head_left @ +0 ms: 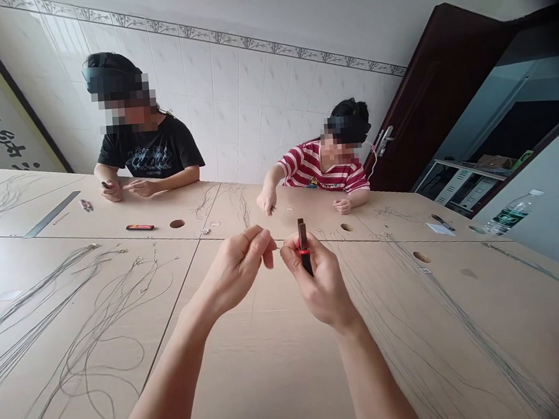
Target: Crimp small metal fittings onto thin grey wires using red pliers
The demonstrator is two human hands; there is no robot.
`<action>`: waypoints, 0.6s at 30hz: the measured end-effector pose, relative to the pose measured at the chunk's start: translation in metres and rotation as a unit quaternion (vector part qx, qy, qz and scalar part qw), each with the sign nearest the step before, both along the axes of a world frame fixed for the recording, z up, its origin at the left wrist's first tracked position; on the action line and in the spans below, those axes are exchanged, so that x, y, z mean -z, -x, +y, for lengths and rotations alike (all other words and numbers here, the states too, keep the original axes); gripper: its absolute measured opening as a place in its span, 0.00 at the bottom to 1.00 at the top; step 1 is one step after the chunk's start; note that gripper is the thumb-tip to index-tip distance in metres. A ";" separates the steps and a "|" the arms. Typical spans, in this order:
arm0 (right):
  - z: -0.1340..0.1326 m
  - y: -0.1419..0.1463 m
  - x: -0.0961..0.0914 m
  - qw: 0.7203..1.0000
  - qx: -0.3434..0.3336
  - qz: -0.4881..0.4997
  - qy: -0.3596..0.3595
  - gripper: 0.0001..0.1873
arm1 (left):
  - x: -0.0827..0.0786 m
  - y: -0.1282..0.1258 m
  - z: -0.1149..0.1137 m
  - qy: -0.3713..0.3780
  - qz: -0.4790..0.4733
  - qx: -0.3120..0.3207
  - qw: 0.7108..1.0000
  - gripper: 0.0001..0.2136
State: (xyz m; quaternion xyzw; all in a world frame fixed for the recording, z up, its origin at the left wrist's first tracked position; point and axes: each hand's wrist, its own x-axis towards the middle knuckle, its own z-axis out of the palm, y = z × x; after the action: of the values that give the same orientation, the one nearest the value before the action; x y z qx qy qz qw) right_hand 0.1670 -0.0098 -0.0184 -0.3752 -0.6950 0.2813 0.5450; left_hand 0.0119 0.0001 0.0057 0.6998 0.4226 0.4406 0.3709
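Over the middle of the table, my left hand (242, 266) is closed in a pinch, its fingertips almost meeting those of my right hand. What it holds is too small to make out; a faint thin strand shows below it. Closed around a small pair of dark pliers (302, 236) with a red band is my right hand (325, 283). The pliers point upward, and the thumb and forefinger of that hand pinch together. A tiny gold-coloured bit shows in the narrow gap between both hands.
Bundles of thin cords (99, 330) lie left, and more cords (452, 312) lie right. Across the table (253, 377) sit two people. A red-and-black box cutter (140, 227), a steel ruler (52, 214), cable holes (177, 223) and a water bottle (509, 212) are around.
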 end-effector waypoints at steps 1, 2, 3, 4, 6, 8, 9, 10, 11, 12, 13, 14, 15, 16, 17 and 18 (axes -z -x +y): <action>0.000 0.000 0.000 1.000 0.001 0.000 -0.001 0.11 | 0.000 0.000 0.000 0.014 -0.020 0.004 1.000 0.17; -0.001 0.000 0.000 1.000 0.001 0.000 -0.001 0.11 | -0.001 -0.001 0.000 0.024 -0.041 0.006 0.999 0.15; -0.001 0.000 0.000 1.000 0.000 0.001 -0.001 0.11 | -0.001 -0.002 0.000 0.032 -0.063 0.008 0.998 0.14; -0.001 0.001 0.000 1.000 0.000 0.001 -0.001 0.11 | -0.001 -0.002 0.000 0.038 -0.081 0.008 0.996 0.13; -0.001 0.001 -0.001 1.000 0.000 0.001 -0.002 0.11 | 0.000 -0.003 0.001 0.050 -0.105 0.009 0.993 0.10; -0.001 0.002 -0.001 1.000 0.002 0.000 -0.007 0.11 | 0.000 -0.004 0.001 0.064 -0.121 0.013 0.990 0.08; -0.001 0.003 -0.001 1.000 0.003 0.000 -0.011 0.11 | 0.000 -0.004 0.001 0.070 -0.128 0.012 0.989 0.08; -0.001 0.003 -0.001 1.000 0.005 0.000 -0.014 0.11 | 0.001 -0.005 0.001 0.075 -0.133 0.011 0.988 0.07; -0.001 0.003 0.000 1.000 0.006 -0.001 -0.018 0.11 | 0.001 -0.005 0.001 0.079 -0.137 0.008 0.987 0.07; 0.000 0.003 0.000 1.000 0.008 -0.001 -0.021 0.11 | 0.001 -0.005 0.001 0.083 -0.139 0.006 0.987 0.06; 0.000 0.003 0.000 1.000 0.009 0.000 -0.022 0.10 | 0.002 -0.005 0.001 0.086 -0.140 0.004 0.986 0.06; 0.000 0.003 0.000 1.000 0.008 0.000 -0.022 0.10 | 0.002 -0.005 0.001 0.090 -0.139 0.003 0.986 0.06; 0.000 0.003 0.000 1.000 0.007 0.000 -0.021 0.10 | 0.002 -0.005 0.001 0.092 -0.136 0.002 0.986 0.07; 0.000 0.003 0.000 1.000 0.005 0.000 -0.022 0.10 | 0.002 -0.005 0.001 0.093 -0.134 0.002 0.987 0.07; 0.000 0.003 0.000 1.000 0.004 -0.001 -0.022 0.10 | 0.002 -0.005 0.001 0.093 -0.132 0.001 0.987 0.07; 0.000 0.002 0.000 1.000 0.004 -0.002 -0.023 0.10 | 0.002 -0.006 0.001 0.091 -0.131 0.000 0.987 0.07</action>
State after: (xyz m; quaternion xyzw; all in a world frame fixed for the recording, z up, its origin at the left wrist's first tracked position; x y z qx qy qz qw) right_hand 0.1646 -0.0100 -0.0185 -0.3659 -0.7006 0.2621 0.5537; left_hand 0.0174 0.0007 0.0035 0.5994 0.4093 0.4880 0.4849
